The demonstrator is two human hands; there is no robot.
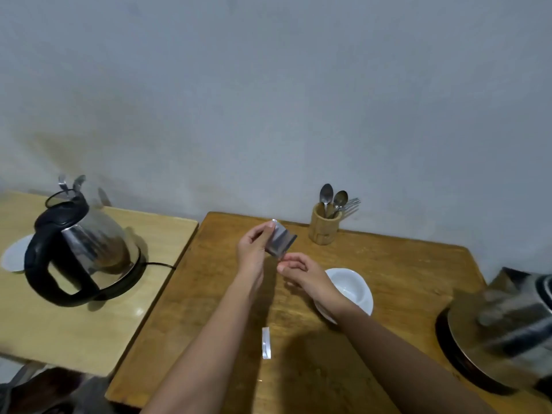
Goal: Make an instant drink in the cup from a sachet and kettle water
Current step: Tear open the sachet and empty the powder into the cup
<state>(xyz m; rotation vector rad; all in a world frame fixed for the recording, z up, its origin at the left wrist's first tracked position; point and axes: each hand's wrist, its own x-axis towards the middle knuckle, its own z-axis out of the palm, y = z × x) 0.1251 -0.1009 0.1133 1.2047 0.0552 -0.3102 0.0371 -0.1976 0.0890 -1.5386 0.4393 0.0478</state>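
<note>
At the far left edge of the frame a white dish shows only in part, hidden behind the kettle, a steel body with a black handle and lid that sits on its base on the pale side table at centre left; its cord runs off toward the gap between the tables. Behind the kettle's lid a few blurred utensil tips poke up, too smeared to name. On the darker wooden table in the middle of the frame, the left hand holds the silver sachet up above the tabletop, fingers and thumb pinched on its upper left edge. The right hand meets the sachet's lower corner with thumb and forefinger closed on it; how firm that pinch is cannot be told. Lower centre, a small torn strip lies flat on the wood between the forearms. Right of the hands the white cup stands with its near side covered by the right wrist. Behind it, by the wall, a wooden holder carries spoons and a fork. At the right edge a blurred metal pot is cut off by the frame.
</note>
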